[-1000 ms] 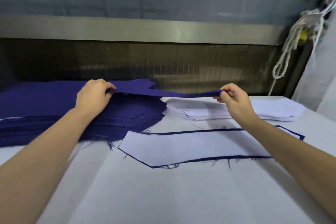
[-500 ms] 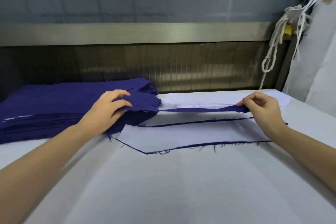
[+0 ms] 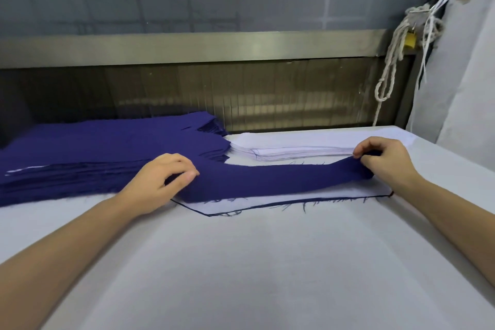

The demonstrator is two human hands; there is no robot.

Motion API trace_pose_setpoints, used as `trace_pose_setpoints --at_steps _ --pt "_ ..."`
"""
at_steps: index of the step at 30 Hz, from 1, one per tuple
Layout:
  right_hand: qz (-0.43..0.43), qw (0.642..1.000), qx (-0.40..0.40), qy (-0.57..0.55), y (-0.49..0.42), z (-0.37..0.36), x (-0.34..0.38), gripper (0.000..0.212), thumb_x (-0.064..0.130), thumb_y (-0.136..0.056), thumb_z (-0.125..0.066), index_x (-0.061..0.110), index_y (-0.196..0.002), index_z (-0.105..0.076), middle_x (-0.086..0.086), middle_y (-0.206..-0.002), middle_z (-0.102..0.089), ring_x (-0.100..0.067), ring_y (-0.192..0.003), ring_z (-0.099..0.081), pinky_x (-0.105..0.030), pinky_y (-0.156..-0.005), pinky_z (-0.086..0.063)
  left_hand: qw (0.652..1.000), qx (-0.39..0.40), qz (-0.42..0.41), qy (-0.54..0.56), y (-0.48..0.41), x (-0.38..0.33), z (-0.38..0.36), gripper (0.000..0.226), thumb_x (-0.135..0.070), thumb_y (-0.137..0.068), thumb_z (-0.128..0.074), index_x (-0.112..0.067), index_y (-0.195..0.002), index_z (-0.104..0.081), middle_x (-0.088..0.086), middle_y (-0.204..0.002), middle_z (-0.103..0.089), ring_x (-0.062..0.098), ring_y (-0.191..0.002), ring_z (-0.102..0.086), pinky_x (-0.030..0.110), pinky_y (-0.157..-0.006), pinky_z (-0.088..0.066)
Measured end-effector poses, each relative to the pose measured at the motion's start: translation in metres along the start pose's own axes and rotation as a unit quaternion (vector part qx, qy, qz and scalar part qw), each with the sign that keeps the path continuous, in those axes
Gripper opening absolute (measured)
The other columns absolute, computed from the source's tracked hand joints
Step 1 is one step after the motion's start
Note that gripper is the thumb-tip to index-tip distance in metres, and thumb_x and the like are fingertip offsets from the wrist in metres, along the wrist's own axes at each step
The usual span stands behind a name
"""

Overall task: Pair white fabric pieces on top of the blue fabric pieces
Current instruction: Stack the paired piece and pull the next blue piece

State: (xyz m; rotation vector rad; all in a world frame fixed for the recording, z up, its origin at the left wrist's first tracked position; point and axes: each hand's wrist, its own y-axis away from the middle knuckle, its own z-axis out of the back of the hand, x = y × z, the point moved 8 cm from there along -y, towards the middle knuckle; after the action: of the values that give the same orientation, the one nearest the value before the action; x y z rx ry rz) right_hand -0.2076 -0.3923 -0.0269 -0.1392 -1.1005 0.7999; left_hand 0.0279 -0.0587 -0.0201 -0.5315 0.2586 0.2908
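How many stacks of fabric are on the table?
2: the blue stack at far left, and the white stack beside it, behind the blue piece held by both hands.

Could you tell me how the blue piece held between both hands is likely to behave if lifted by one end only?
Probably floppy: the blue piece sags between the left hand and right hand. Likely light, since fingertip pinches carry it. Its frayed edge may shed threads.
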Motion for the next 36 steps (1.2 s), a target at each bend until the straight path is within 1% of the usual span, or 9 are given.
trace_pose_setpoints --at_steps 2,4,7,10,17,23,26,30,36 --pt "0.003 1.000 -0.006 0.028 -0.001 0.003 -0.001 0.032 -0.015 -0.076 -0.048 0.012 -0.068 -0.063 0.001 -0.070 -0.061 -0.011 -0.067 -0.054 -0.006 -0.053 -0.041 0.998 -0.036 0.031 0.045 0.001 0.005 0.004 0.032 -0.039 -0.097 -0.046 -0.020 -0.095 -0.072 -0.017 -0.096 -0.065 0.001 -0.096 -0.059 0.013 -0.084 -0.043" --pt "0.011 0.998 -0.008 0.067 -0.002 0.005 0.000 0.031 -0.014 -0.076 -0.047 0.010 -0.068 -0.064 -0.004 -0.071 -0.062 -0.019 -0.069 -0.054 -0.021 -0.061 -0.043 0.996 -0.061 0.040 0.048 0.002 0.005 0.007 0.017 -0.016 -0.094 -0.054 -0.019 -0.094 -0.072 -0.017 -0.095 -0.066 -0.004 -0.094 -0.058 0.008 -0.081 -0.042" --pt "0.034 0.989 0.004 0.141 -0.002 0.007 0.002 0.033 -0.014 -0.074 -0.047 0.013 -0.065 -0.063 -0.010 -0.071 -0.065 -0.025 -0.071 -0.055 -0.029 -0.067 -0.042 0.997 -0.055 0.027 0.041 0.002 -0.002 0.004 0.017 -0.004 -0.089 -0.060 -0.016 -0.095 -0.072 -0.014 -0.094 -0.067 -0.004 -0.094 -0.058 0.006 -0.080 -0.041" --pt "0.039 0.981 0.017 0.187 -0.002 0.011 0.001 0.037 -0.011 -0.074 -0.047 0.020 -0.061 -0.062 -0.008 -0.071 -0.067 -0.027 -0.073 -0.057 -0.035 -0.069 -0.049 0.998 -0.040 0.021 0.035 0.004 -0.006 -0.003 0.018 -0.001 -0.087 -0.062 -0.013 -0.097 -0.072 -0.009 -0.096 -0.068 0.004 -0.092 -0.061 0.018 -0.084 -0.045" --pt "0.013 0.976 0.056 0.209 -0.004 0.015 -0.008 0.043 -0.009 -0.072 -0.048 0.026 -0.051 -0.062 0.004 -0.065 -0.065 -0.023 -0.074 -0.059 -0.032 -0.068 -0.047 0.999 -0.033 0.029 0.031 0.005 -0.006 -0.008 0.019 -0.001 -0.085 -0.065 -0.016 -0.094 -0.073 -0.014 -0.094 -0.067 0.005 -0.093 -0.062 0.033 -0.079 -0.051" --pt "-0.007 0.980 0.057 0.192 -0.006 0.015 -0.013 0.037 -0.004 -0.078 -0.049 0.025 -0.069 -0.071 0.007 -0.076 -0.063 -0.014 -0.077 -0.054 -0.024 -0.060 -0.038 0.999 -0.023 0.015 0.024 0.005 -0.008 -0.012 0.021 0.003 -0.082 -0.067 -0.016 -0.091 -0.072 -0.015 -0.091 -0.066 -0.003 -0.095 -0.056 0.002 -0.069 -0.038" --pt "-0.008 0.980 0.058 0.191 -0.006 0.016 -0.014 0.038 -0.009 -0.076 -0.048 0.019 -0.077 -0.073 -0.001 -0.078 -0.065 -0.019 -0.076 -0.054 -0.027 -0.065 -0.038 0.999 -0.018 0.014 0.026 0.006 -0.008 -0.012 0.022 0.005 -0.081 -0.068 -0.014 -0.090 -0.072 -0.015 -0.091 -0.066 -0.004 -0.094 -0.055 0.000 -0.069 -0.036" --pt "-0.002 0.978 0.046 0.203 -0.008 0.019 -0.011 0.039 -0.012 -0.074 -0.047 0.015 -0.079 -0.074 -0.005 -0.078 -0.065 -0.020 -0.071 -0.053 -0.027 -0.062 -0.038 0.999 -0.016 0.014 0.025 0.005 -0.008 -0.012 0.021 0.005 -0.080 -0.068 -0.013 -0.091 -0.072 -0.015 -0.091 -0.065 -0.003 -0.094 -0.056 0.001 -0.074 -0.037" --pt "-0.014 0.972 0.046 0.228 -0.009 0.020 -0.011 0.037 -0.009 -0.076 -0.047 0.018 -0.073 -0.072 -0.004 -0.075 -0.063 -0.010 -0.060 -0.049 -0.021 -0.051 -0.034 1.000 -0.016 0.012 0.023 0.005 -0.008 -0.013 0.021 0.005 -0.081 -0.068 -0.012 -0.092 -0.072 -0.015 -0.091 -0.065 -0.004 -0.096 -0.055 0.001 -0.072 -0.037"
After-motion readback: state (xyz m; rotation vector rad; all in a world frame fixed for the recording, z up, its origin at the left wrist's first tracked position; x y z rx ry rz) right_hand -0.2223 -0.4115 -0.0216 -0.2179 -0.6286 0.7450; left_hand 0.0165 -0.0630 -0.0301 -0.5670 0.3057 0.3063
